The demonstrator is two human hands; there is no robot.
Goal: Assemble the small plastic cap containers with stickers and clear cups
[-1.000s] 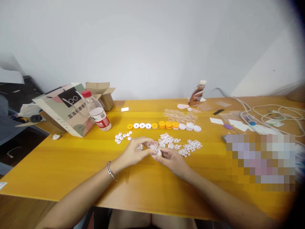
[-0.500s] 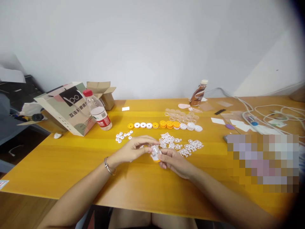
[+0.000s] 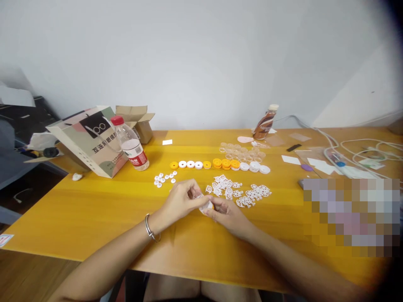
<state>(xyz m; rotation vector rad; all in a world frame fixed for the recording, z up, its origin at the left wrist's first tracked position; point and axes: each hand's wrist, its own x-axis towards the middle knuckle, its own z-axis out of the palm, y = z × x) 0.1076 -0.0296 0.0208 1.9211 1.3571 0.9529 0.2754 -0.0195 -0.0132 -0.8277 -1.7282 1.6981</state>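
Above the front middle of the table, my left hand [image 3: 184,199] and my right hand [image 3: 231,216] meet around a small white-and-orange plastic piece [image 3: 207,206] with a clear part. Fingers of both hands are closed on it and cover much of it, so its exact kind is hidden. Just beyond lie loose white lattice-like plastic parts [image 3: 223,183] and, further right, more white lattice parts [image 3: 258,191]. Small white round pieces [image 3: 159,180] are scattered left of my hands. Behind them runs a row of orange and white discs [image 3: 198,165].
Clear rings [image 3: 242,152] sit behind the discs. A water bottle [image 3: 135,153], a paper bag [image 3: 103,147] and a cardboard box [image 3: 143,126] stand at the left. A brown drink bottle [image 3: 264,123], white cards [image 3: 291,160] and cables [image 3: 329,147] are at the right.
My left hand has turned and closed further over the plastic piece, its thumb now lying across it. The piece has tilted and is more covered. The view has shifted slightly.
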